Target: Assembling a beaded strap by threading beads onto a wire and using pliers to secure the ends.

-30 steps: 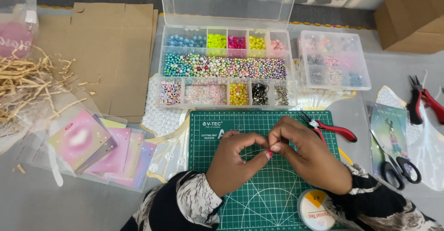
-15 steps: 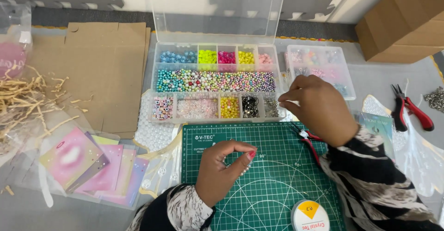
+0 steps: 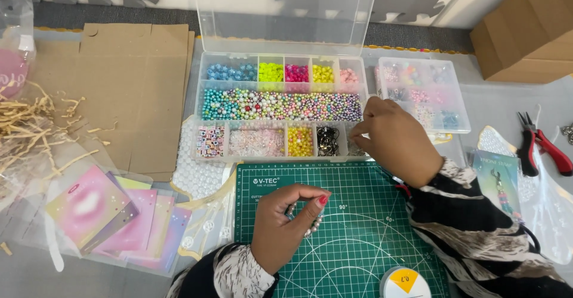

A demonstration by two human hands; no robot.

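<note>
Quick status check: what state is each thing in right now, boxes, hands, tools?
Large bead organiser box: lid open, raised upright at the back.
Small bead box: lid shut.
Left hand: pinched on a short beaded strand, over the green cutting mat.
Right hand: fingertips dipped at the organiser's bottom right compartment.
Red-handled pliers: lying unused, jaws shut.
Cord spool: lying flat on the mat.
</note>
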